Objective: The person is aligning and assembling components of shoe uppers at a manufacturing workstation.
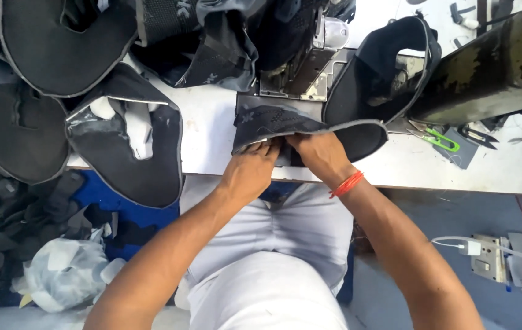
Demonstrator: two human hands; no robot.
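Observation:
A black fabric shoe upper (285, 122) with a grey bound edge lies on the white table (212, 140) in front of the sewing machine (300, 67). My left hand (250, 171) pinches its near edge from below. My right hand (319, 156), with a red thread band on the wrist, grips the same edge just to the right; the fingertips of both hands are tucked under the fabric. The upper curves round to the right and rises past the machine's plate.
A heap of black uppers (59, 73) covers the table's left and hangs over its edge. Green-handled thread snips (441, 140) and black snips (478, 135) lie at the right. A dark machine arm (493, 61) crosses the upper right. A socket box with a white charger (487, 253) sits below.

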